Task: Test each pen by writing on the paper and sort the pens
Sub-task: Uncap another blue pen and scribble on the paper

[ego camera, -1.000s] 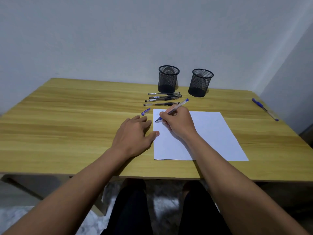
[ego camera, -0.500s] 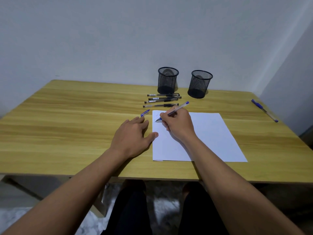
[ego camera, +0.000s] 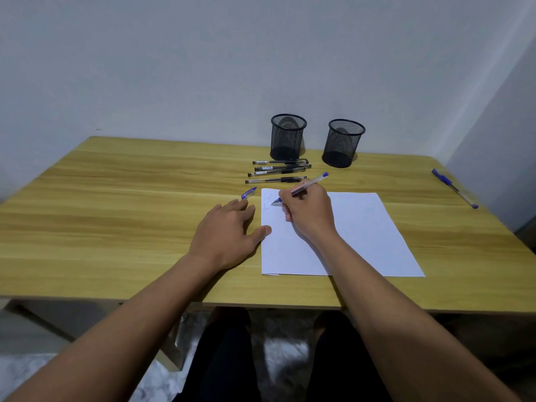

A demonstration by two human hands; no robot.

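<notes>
Dim, even light; soft shadows; wide-angle bowing, slight softness at edges.

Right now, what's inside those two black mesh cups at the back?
No pens stand up out of the left cup or the right cup; both look empty. Their dark bottoms can't be seen clearly through the mesh.

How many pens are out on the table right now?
6: four black pens lying in front of the left mesh cup, one blue pen in the right hand, one blue pen at the far right edge.

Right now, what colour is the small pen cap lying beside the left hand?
Blue; the pen cap shows best in the head view, just past the left hand.
</notes>
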